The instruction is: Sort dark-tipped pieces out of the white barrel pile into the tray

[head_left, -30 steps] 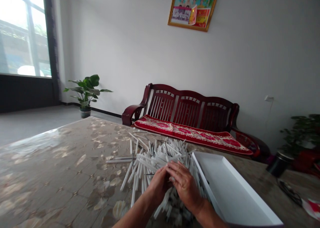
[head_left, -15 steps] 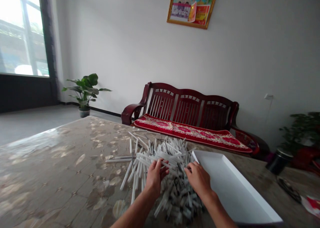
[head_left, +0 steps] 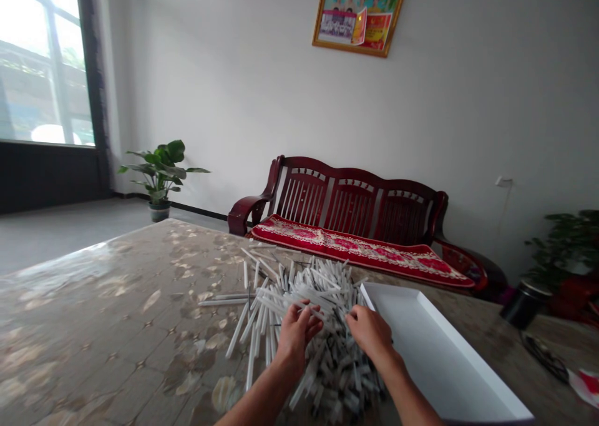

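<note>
A large heap of whitish, see-through plastic tubes lies on the table, with many dark bits among its near part. My left hand is over the middle of the heap, palm turned inward, its curled fingers around a slim whitish tube. At the heap's right side my right hand is closed, thumb against the bent forefinger. Whatever is in that pinch is too small or hidden to name. Just right of it stands a shallow white tray with low walls.
The patterned table top spreads left of the heap. Behind the table is a dark red wooden bench with a red floral cover. A black canister and a dark cord-like item are at the right.
My left hand has shifted slightly right and its fingers have spread a little around the tube. My right hand stays at the heap's right side, still closed. The heap looks much the same.
</note>
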